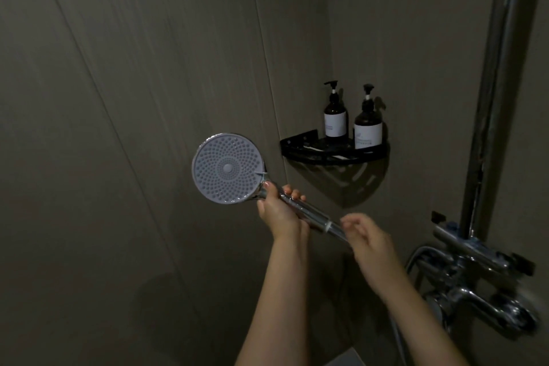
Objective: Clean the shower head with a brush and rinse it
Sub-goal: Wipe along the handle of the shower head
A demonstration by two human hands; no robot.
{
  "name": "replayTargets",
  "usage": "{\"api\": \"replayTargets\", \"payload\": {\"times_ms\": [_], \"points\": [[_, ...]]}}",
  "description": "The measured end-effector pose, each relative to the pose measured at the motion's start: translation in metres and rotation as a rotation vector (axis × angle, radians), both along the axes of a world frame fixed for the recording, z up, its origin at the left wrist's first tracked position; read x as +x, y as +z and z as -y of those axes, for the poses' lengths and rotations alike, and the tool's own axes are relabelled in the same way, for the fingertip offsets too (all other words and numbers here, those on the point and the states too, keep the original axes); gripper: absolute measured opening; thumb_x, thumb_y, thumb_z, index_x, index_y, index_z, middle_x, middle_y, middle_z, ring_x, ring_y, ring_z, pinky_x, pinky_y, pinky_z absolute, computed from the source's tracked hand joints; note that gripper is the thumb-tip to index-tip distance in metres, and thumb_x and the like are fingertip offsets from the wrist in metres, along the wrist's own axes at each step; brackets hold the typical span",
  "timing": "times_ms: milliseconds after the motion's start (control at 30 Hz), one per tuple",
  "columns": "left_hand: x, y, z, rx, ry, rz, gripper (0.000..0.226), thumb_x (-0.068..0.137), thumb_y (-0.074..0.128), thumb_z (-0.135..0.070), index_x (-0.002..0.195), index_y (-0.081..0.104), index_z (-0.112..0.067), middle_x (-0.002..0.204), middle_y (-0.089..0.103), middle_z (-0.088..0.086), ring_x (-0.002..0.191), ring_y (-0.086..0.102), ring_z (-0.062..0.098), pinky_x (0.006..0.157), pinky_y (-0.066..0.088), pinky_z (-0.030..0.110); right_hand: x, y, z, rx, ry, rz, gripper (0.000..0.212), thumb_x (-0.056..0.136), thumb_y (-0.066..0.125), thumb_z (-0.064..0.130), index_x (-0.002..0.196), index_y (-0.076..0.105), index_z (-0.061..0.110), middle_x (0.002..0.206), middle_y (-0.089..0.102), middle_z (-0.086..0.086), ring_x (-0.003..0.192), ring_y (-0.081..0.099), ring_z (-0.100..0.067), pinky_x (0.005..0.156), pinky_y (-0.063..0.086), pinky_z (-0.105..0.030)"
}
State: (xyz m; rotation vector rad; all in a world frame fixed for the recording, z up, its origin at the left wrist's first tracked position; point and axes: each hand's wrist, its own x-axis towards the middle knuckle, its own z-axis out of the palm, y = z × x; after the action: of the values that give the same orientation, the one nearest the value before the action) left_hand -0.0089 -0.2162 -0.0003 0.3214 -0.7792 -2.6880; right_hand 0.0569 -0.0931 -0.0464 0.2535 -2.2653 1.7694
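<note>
The hand-held shower head [227, 168] has a round grey nozzle face turned toward me and a chrome handle [309, 212] running down to the right. My left hand [277, 211] grips the handle just below the head. My right hand [367, 239] is blurred at the handle's lower end with its fingers loosely curled. Whether it holds the handle is unclear. I see no brush in either hand.
A black corner shelf [300, 140] on the wall carries two dark pump bottles [335, 116] [367, 125] and a thin pale object. The chrome riser pipe [490, 92] and mixer tap [478, 264] stand at the right. Grey wall panels fill the left.
</note>
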Motion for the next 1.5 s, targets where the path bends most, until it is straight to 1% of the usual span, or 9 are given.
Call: {"api": "replayTargets", "payload": {"times_ms": [100,233,367,500,633,733,1200,1367,1500], "points": [[-0.002,0.001,0.003,0.013,0.029,-0.008,0.022,0.095,0.045,-0.03,0.105,0.04,-0.012,0.058,0.044,0.0,0.041,0.043,0.009,0.04,0.039,0.017,0.002,-0.001,-0.001,0.086,0.067,0.006,0.027,0.081,0.068,0.02,0.097,0.049,0.03,0.095,0.055,0.008,0.086,0.055,-0.005,0.068,0.043,-0.019],[0.002,0.003,0.001,0.012,0.029,0.005,0.019,0.096,0.045,-0.028,0.105,0.041,-0.012,0.058,0.044,0.0,0.041,0.043,0.009,0.04,0.039,0.017,-0.001,0.003,0.002,0.045,-0.031,-0.009,0.028,0.095,0.045,0.026,0.07,0.055,0.02,0.069,0.055,-0.002,0.068,0.054,-0.018,0.057,0.038,-0.023],[0.001,0.002,0.004,0.019,0.047,-0.013,0.02,0.096,0.045,-0.028,0.106,0.04,-0.012,0.059,0.043,0.0,0.039,0.043,0.008,0.039,0.039,0.017,0.0,0.001,0.001,0.056,0.096,-0.008,0.017,0.085,0.063,0.019,0.092,0.053,0.031,0.094,0.056,0.006,0.084,0.058,-0.009,0.064,0.041,-0.017],[0.002,-0.001,0.005,0.023,0.032,-0.003,0.021,0.096,0.045,-0.028,0.106,0.041,-0.011,0.058,0.044,-0.001,0.04,0.043,0.008,0.039,0.039,0.017,-0.004,0.002,0.002,0.016,-0.002,0.01,0.026,0.094,0.048,0.027,0.07,0.056,0.022,0.067,0.054,0.0,0.066,0.055,-0.018,0.06,0.041,-0.026],[0.0,-0.002,0.007,0.028,0.037,-0.003,0.021,0.095,0.045,-0.029,0.107,0.042,-0.011,0.059,0.045,-0.001,0.039,0.044,0.008,0.039,0.039,0.017,-0.001,-0.001,0.002,0.035,0.104,0.022,0.019,0.084,0.065,0.018,0.092,0.052,0.029,0.089,0.055,0.005,0.08,0.057,-0.009,0.069,0.044,-0.022],[0.001,-0.004,0.006,0.036,0.027,0.001,0.022,0.095,0.046,-0.029,0.107,0.042,-0.011,0.059,0.045,-0.001,0.04,0.045,0.008,0.04,0.04,0.017,-0.004,-0.005,0.002,0.015,0.012,0.041,0.021,0.092,0.052,0.025,0.072,0.056,0.021,0.068,0.056,0.0,0.069,0.057,-0.019,0.062,0.041,-0.026],[0.002,-0.007,0.006,0.055,0.008,0.009,0.024,0.095,0.047,-0.032,0.106,0.04,-0.011,0.057,0.045,-0.001,0.038,0.044,0.008,0.039,0.039,0.017,-0.002,0.002,0.004,-0.068,0.011,0.088,0.022,0.092,0.052,0.024,0.081,0.061,0.007,0.061,0.05,-0.001,0.058,0.049,-0.017,0.06,0.039,-0.03],[0.003,-0.006,0.007,0.03,0.027,0.022,0.025,0.094,0.047,-0.032,0.107,0.043,-0.011,0.06,0.047,-0.001,0.04,0.046,0.008,0.04,0.04,0.017,0.003,0.003,0.007,0.147,0.049,0.011,0.02,0.089,0.058,0.02,0.074,0.053,0.032,0.075,0.061,0.006,0.072,0.061,-0.011,0.059,0.041,-0.016],[0.007,-0.004,0.004,-0.001,0.055,0.042,0.021,0.095,0.046,-0.029,0.104,0.042,-0.011,0.059,0.045,0.0,0.039,0.044,0.008,0.039,0.038,0.016,0.002,0.007,0.011,0.034,0.0,0.158,0.033,0.098,0.04,0.028,0.073,0.059,0.018,0.081,0.066,-0.012,0.083,0.065,-0.027,0.071,0.05,-0.035]]}}
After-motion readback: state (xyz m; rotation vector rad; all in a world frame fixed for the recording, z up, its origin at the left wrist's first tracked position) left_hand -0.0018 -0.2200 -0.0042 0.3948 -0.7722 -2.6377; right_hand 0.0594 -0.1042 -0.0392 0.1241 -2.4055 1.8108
